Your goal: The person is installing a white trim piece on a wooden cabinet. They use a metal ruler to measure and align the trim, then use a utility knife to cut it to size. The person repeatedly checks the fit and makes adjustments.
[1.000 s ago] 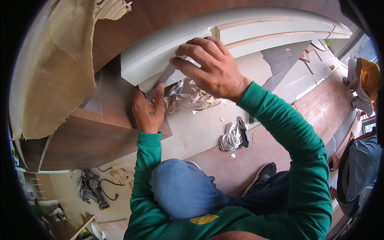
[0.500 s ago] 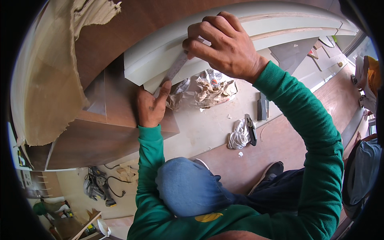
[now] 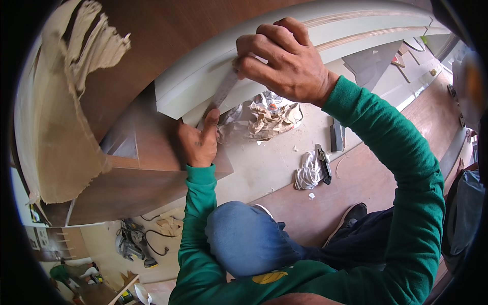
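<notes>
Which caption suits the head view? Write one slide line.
Left hand and right hand hold a narrow grey strip beside a white panel, crumpled paper below.

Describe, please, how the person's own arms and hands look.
Both arms wear long green sleeves with snug cuffs at the wrists. The left hand and the right hand wear no gloves; a small dark mark shows on the left one.

Left hand [image 3: 199, 144]: flat grey strip [image 3: 223, 90], lower end
Right hand [image 3: 285, 61]: same strip, upper end
Floor [image 3: 272, 168]: black utility knife [image 3: 324, 165] (beside crumpled white cloth [image 3: 307, 174])
</notes>
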